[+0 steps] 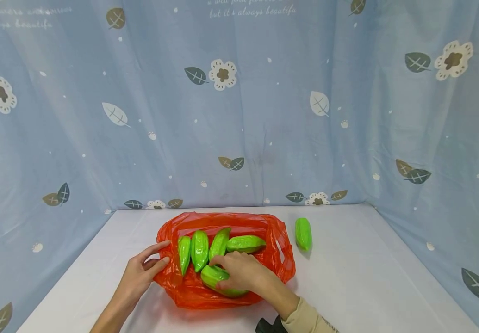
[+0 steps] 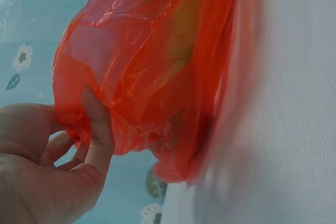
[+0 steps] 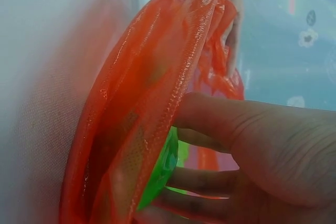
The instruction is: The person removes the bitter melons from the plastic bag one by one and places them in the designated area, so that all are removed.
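Observation:
A red plastic bag lies spread with its mouth facing up, and several glossy green bitter melons with pointed tips lie inside. At the bag's left rim, my left hand pinches the thin plastic between thumb and fingers; the left wrist view shows this grip from the side. My right hand reaches over the right side of the bag and grips the front bitter melon, partly covering it. In the right wrist view the bag's edge hides much of that green melon behind the fingers.
Another bitter melon lies on the white table to the right of the bag. A black object, only partly visible, is by the right sleeve at the near edge. Blue patterned curtains enclose the table's back and sides.

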Available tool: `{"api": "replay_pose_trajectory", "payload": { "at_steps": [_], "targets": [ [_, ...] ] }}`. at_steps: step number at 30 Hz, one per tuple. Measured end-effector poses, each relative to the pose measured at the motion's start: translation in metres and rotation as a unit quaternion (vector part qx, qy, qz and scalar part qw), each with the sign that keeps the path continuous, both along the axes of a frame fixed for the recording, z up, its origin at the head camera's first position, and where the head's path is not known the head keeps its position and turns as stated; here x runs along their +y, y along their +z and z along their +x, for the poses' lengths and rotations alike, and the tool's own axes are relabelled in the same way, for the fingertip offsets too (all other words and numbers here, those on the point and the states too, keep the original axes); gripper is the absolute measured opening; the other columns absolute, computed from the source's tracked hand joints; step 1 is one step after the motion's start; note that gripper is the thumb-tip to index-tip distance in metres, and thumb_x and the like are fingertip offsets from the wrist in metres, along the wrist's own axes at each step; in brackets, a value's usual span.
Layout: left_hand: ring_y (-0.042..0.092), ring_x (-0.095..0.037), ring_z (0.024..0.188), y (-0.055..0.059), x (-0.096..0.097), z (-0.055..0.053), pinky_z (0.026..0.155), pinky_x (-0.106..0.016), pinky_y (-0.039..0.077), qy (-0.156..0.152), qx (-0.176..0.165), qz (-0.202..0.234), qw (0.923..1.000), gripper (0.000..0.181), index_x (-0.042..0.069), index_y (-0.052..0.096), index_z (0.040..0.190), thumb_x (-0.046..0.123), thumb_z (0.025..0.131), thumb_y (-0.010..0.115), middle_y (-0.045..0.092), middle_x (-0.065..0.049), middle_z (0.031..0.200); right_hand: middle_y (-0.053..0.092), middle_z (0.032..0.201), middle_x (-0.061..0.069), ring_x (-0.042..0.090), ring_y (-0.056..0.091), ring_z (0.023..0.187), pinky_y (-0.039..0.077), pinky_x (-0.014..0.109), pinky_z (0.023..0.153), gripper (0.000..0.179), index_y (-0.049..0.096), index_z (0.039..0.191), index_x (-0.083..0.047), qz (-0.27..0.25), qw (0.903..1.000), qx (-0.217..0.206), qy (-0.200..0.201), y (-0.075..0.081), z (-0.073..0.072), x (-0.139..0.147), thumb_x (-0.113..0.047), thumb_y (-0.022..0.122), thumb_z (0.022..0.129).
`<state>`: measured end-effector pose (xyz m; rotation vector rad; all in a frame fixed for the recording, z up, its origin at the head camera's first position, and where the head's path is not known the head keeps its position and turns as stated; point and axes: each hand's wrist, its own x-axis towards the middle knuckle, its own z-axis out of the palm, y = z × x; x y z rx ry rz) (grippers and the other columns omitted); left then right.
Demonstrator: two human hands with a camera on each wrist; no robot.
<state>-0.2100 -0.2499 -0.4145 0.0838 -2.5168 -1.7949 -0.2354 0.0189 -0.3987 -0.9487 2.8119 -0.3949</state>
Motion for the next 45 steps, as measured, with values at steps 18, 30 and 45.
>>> {"api": "replay_pose_trajectory", "payload": {
  "at_steps": [18, 30, 45],
  "targets": [
    [0.068, -0.007, 0.088, -0.001, 0.000, 0.000, 0.074, -0.022, 0.057, -0.005, 0.009, 0.001, 1.0000, 0.054, 0.012, 0.052, 0.142, 0.025, 0.092, 0.069, 0.065, -0.017, 0.123, 0.067, 0.112, -0.008, 0.006, 0.059, 0.095, 0.050, 0.028, 0.077, 0.047, 0.061, 0.127, -0.034, -0.015, 0.9994, 0.029, 0.007, 0.004, 0.004, 0.011, -0.042, 0.077, 0.083],
    [0.068, -0.009, 0.086, 0.000, 0.000, 0.001, 0.073, -0.023, 0.057, -0.004, 0.004, 0.006, 1.0000, 0.055, 0.012, 0.051, 0.142, 0.026, 0.092, 0.068, 0.069, -0.015, 0.116, 0.067, 0.118, -0.011, 0.008, 0.062, 0.105, 0.053, 0.030, 0.088, 0.048, 0.061, 0.128, -0.030, -0.051, 0.9984, 0.024, 0.001, 0.013, 0.006, 0.024, -0.039, 0.077, 0.083],
    [0.068, -0.008, 0.087, -0.002, 0.000, 0.000, 0.074, -0.022, 0.057, -0.003, 0.008, 0.002, 1.0000, 0.054, 0.012, 0.052, 0.141, 0.025, 0.092, 0.069, 0.067, -0.016, 0.121, 0.066, 0.119, -0.010, 0.010, 0.060, 0.106, 0.053, 0.033, 0.086, 0.049, 0.060, 0.129, -0.029, -0.083, 0.9957, 0.038, -0.013, 0.031, 0.010, 0.052, -0.038, 0.077, 0.084]
  ]
}}
